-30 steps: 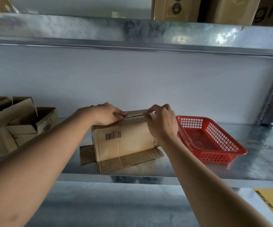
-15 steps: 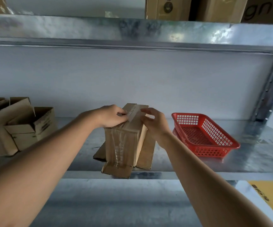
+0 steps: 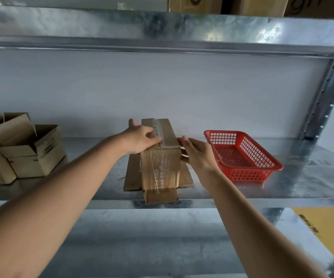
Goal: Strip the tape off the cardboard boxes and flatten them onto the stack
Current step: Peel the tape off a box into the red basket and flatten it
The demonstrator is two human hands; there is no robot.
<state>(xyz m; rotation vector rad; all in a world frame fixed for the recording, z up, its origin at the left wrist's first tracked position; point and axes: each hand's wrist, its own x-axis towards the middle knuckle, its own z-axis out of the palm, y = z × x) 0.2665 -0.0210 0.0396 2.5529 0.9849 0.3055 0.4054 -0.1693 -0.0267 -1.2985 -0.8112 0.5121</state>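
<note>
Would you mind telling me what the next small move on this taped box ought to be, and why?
Probably pinch the tape strip at its near end with the right hand and peel it back: the strip still runs along the box top while the left hand steadies it.

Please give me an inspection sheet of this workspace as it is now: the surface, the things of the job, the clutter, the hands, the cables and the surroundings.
Surface: metal shelf, shiny, bare at the right.
Job's things: cardboard box stands on its opened flaps; a tape strip runs along its top and clear tape down its front. Opened boxes are grouped at the left.
Clutter: red basket, nothing seen inside it.
Hands: left hand rests on the box top, fingertips at the tape; right hand is open against the box's right side.
Cables: nothing seen.
Surroundings: upper shelf carrying more boxes; pale back wall; perforated upright at right.
</note>
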